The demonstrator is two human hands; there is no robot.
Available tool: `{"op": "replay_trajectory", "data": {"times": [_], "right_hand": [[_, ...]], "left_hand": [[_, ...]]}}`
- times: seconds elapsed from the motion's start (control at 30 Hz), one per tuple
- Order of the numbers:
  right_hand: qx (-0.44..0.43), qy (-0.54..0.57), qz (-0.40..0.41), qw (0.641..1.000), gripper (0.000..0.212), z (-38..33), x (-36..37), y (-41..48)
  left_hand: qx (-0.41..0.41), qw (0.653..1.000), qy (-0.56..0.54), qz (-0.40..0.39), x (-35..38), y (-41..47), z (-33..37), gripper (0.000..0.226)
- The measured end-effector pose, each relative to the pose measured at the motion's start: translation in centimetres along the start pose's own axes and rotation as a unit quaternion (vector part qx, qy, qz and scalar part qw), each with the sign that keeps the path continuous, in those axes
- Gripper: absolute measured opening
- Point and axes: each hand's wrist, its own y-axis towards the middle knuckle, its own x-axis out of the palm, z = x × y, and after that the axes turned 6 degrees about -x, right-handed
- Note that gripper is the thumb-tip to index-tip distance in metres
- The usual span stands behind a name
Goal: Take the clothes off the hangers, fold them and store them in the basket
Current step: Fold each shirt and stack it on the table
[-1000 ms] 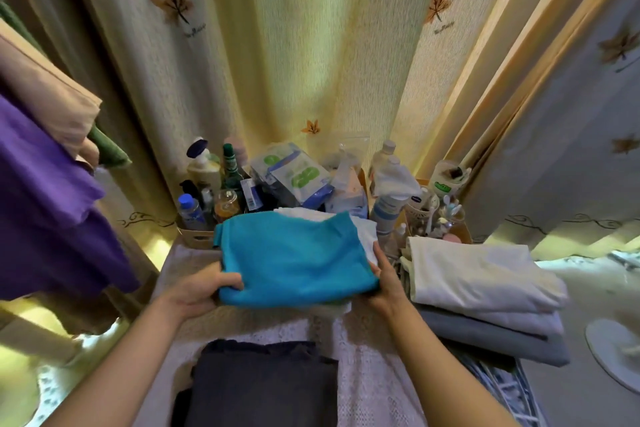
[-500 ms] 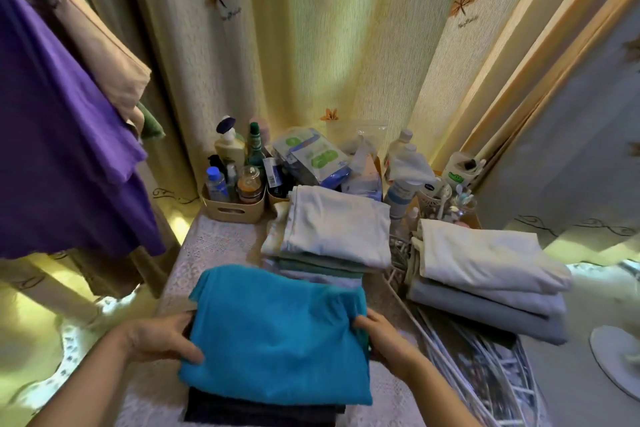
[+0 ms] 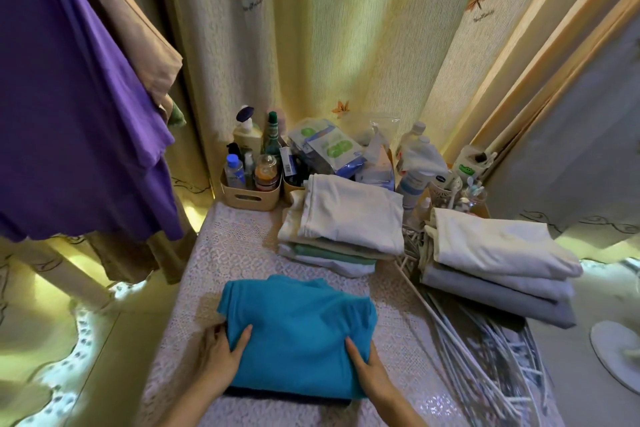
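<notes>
A folded teal garment (image 3: 298, 333) lies on top of a dark folded garment (image 3: 287, 398), of which only a thin edge shows, near the front of the lace-covered table (image 3: 228, 253). My left hand (image 3: 220, 354) grips its left edge, thumb on top. My right hand (image 3: 367, 362) holds its right edge the same way. Behind it sits a stack of folded white, beige and green clothes (image 3: 346, 222). A second stack of white and grey folded clothes (image 3: 495, 260) lies to the right. A purple garment (image 3: 69, 107) and a tan one (image 3: 142, 31) hang at the left.
Several white hangers (image 3: 485, 350) lie piled on the table's right side. A beige bin of bottles (image 3: 249, 198) and toiletry packs (image 3: 329, 149) line the back edge before the curtain (image 3: 346, 28). A white fan base (image 3: 616, 347) stands at far right.
Both hands carried the teal garment from the rear white stack toward me and set it down on the dark folded garment at the front.
</notes>
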Motion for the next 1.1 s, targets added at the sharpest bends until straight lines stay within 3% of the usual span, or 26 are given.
{"op": "replay_trajectory", "data": {"times": [0.07,0.2,0.3,0.33,0.43,0.5,0.57,0.63,0.8,0.87,0.97,1.1], "right_hand": [[0.008,-0.007,0.001,1.0,0.06,0.3,0.1,0.0],[0.035,0.016,-0.011,0.999,0.072,0.7,0.3,-0.3],[0.041,0.035,-0.018,0.998,0.102,0.3,0.4,-0.4],[0.05,0.037,-0.021,0.998,0.104,0.2,0.4,-0.3],[0.088,0.066,-0.026,0.994,0.1,-0.1,0.5,0.0],[0.103,0.102,-0.029,0.989,0.099,-0.3,0.5,-0.1],[0.127,0.129,-0.031,0.983,0.084,-0.1,0.4,-0.3],[0.142,0.141,-0.028,0.979,0.076,0.4,0.4,-0.6],[0.125,0.167,-0.018,0.978,0.08,0.5,1.0,-1.5],[0.134,0.158,-0.019,0.978,0.068,0.5,1.0,-1.5],[0.14,0.13,-0.015,0.982,0.067,0.3,1.0,-1.4],[0.106,0.102,-0.014,0.989,0.07,0.3,1.1,-1.6]], "left_hand": [[-0.002,0.999,-0.036,-0.034,0.4,0.0,-0.3,0.064],[-0.016,0.999,0.01,-0.045,0.3,0.0,-0.4,0.082],[0.006,0.993,-0.097,-0.065,0.3,-0.4,0.5,0.117],[0.008,0.989,-0.125,-0.077,0.5,-0.2,0.6,0.114],[0.008,0.979,-0.14,-0.149,0.5,-0.2,0.8,0.073],[0.01,0.979,-0.147,-0.144,0.7,0.3,0.4,0.066],[0.016,0.983,-0.138,-0.12,0.8,0.8,0.4,0.06],[0.014,0.988,-0.111,-0.11,0.8,0.8,0.6,0.065],[-0.018,0.999,0.034,-0.031,0.4,-0.7,1.0,0.103],[-0.027,0.999,0.014,-0.035,0.3,-0.9,1.1,0.114],[-0.024,0.996,-0.04,-0.07,0.2,-0.8,1.2,0.123],[-0.036,0.988,-0.095,-0.116,0.3,-0.5,0.9,0.106]]}}
